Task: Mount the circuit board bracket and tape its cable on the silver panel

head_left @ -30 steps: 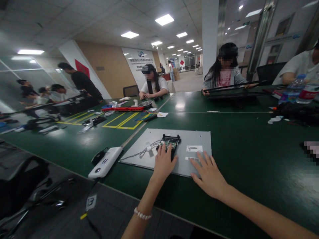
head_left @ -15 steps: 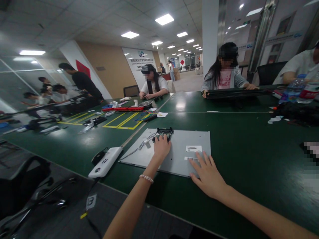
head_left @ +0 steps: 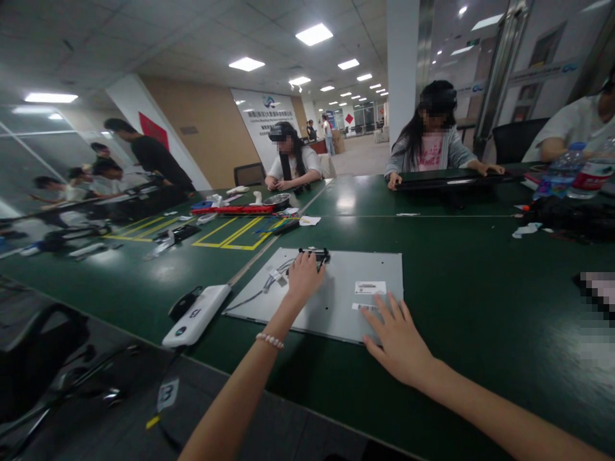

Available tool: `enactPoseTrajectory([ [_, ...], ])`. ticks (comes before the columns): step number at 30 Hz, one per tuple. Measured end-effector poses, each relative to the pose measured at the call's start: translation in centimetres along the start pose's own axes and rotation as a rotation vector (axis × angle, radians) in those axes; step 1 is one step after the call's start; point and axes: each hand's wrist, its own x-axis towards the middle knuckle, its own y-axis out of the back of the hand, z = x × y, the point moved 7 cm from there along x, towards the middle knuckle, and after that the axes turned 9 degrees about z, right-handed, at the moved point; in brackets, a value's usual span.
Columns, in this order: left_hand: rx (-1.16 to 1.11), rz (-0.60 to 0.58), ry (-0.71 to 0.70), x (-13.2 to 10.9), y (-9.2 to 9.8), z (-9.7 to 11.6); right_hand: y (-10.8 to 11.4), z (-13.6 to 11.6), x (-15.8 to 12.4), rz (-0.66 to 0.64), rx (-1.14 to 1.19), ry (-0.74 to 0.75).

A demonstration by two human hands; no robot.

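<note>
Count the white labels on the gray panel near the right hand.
2: a larger label beyond the right hand, and a narrower label closer in, partly covered by that hand. Others could be hidden underneath.

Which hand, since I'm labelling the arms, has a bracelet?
The left hand, at the black frame: a pale beaded bracelet circles its wrist; none shows by the right hand.

Beneath the left grip (head_left: 306, 280), a black rectangular circuit board (head_left: 316, 255) is mostly hidden. The right grip (head_left: 402, 346) covers the near right corner of a flat silver metal panel (head_left: 339, 272). Just beyond that grip, print on a rectangular white paper label (head_left: 369, 287) is unreadably small. Well to its right, a pixelated dark object (head_left: 587, 296) is cut off.
</note>
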Motion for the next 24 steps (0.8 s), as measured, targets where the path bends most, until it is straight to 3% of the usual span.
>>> enactPoseTrajectory([
  [6, -0.057, -0.188, 0.134, 5.1, -3.4, -0.5, -0.2, 0.0, 0.0, 0.005, 0.001, -0.007],
  [10, -0.066, -0.263, 0.182, 7.1, -5.2, -1.3, -0.2, 0.0, 0.1, 0.008, 0.002, 0.004],
  [19, -0.074, -0.277, 0.188, 7.7, -7.9, -0.9, -0.8, 0.1, 0.2, 0.024, -0.041, 0.019],
  [24, -0.102, -0.304, 0.199, 7.9, -8.1, -0.9, -0.9, 0.0, 0.2, 0.025, -0.093, 0.024],
])
